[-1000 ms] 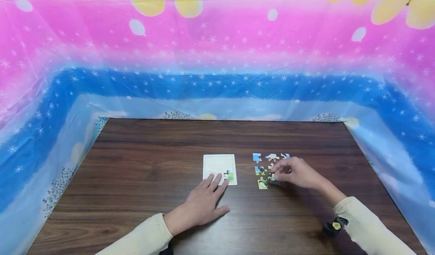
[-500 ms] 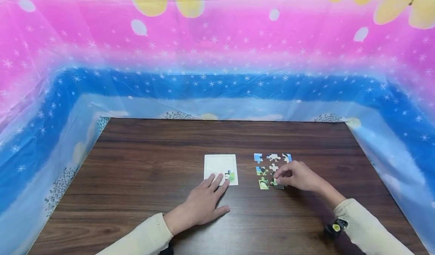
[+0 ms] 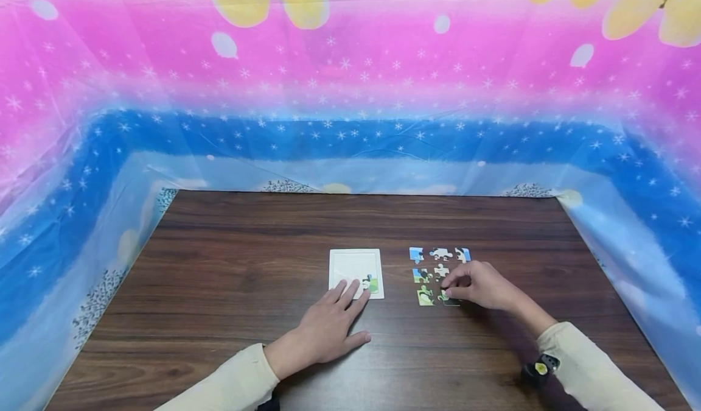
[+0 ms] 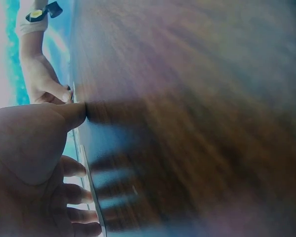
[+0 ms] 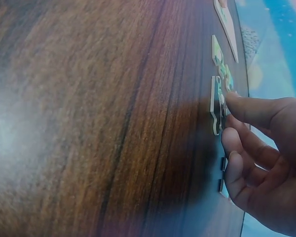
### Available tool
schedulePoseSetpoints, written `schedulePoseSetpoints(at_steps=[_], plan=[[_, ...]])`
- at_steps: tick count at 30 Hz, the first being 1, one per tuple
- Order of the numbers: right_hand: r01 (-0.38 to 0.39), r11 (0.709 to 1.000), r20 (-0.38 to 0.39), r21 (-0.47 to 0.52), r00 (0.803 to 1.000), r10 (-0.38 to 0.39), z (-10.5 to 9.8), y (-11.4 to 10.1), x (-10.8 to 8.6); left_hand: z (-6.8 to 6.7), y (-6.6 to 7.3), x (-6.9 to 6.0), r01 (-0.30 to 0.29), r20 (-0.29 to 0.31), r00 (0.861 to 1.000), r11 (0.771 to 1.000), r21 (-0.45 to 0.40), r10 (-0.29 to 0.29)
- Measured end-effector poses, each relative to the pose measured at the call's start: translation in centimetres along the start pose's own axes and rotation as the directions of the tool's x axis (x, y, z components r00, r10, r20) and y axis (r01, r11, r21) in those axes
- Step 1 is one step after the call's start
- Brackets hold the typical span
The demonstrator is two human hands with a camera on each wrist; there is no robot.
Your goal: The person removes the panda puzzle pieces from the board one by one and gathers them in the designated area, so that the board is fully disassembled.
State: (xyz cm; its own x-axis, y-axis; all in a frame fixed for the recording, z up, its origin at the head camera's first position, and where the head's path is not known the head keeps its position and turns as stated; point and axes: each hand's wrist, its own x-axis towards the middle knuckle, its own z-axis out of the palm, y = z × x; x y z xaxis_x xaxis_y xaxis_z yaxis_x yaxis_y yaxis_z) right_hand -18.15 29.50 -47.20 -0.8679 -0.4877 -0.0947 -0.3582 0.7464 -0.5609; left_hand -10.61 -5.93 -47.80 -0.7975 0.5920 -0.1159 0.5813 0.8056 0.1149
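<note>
My left hand (image 3: pixel 328 326) lies with its fingers spread, their tips resting on the lower edge of a square white puzzle tray (image 3: pixel 346 256). One puzzle piece (image 3: pixel 373 285), green with black and white, sits in the tray's lower right corner. My right hand (image 3: pixel 482 286) pinches a puzzle piece (image 5: pixel 215 103) between thumb and fingers, low at the table; the fingers partly cover it. Around it lie several loose pieces in rough rows, among them a blue piece (image 3: pixel 416 254), a white-and-black piece (image 3: pixel 441 254) and a green piece (image 3: pixel 425 295).
A dark wood-grain table (image 3: pixel 246 234) carries everything. Behind it and along both sides hangs a pink and blue patterned cloth (image 3: pixel 350 94). A small black device with a yellow mark (image 3: pixel 539 368) is strapped at the right sleeve.
My right hand has shifted slightly to the right and down over the lower right piece, uncovering more of the middle pieces. My left hand stays on the tray.
</note>
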Motion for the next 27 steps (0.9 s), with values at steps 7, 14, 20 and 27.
schedulePoseSetpoints(at_steps=[7,14,20,27], plan=[[0.006,0.999,0.017,0.048,1.000,-0.007,-0.2,-0.3,0.3,-0.1,0.0,0.0,-0.002,-0.009,1.000,1.000,-0.022,0.002],[0.042,0.997,0.021,0.057,0.999,-0.043,-0.1,-0.8,0.5,0.0,-0.1,0.0,-0.007,-0.019,1.000,1.000,-0.009,0.007],[0.060,0.997,0.013,0.046,0.998,-0.060,-0.2,-1.4,0.9,-0.5,-0.7,-0.4,-0.012,-0.039,0.999,0.999,0.032,0.013],[0.110,0.993,0.005,0.047,0.994,-0.111,0.0,-2.4,1.9,-0.5,-1.5,-0.9,-0.026,-0.044,0.999,1.000,0.016,0.027]])
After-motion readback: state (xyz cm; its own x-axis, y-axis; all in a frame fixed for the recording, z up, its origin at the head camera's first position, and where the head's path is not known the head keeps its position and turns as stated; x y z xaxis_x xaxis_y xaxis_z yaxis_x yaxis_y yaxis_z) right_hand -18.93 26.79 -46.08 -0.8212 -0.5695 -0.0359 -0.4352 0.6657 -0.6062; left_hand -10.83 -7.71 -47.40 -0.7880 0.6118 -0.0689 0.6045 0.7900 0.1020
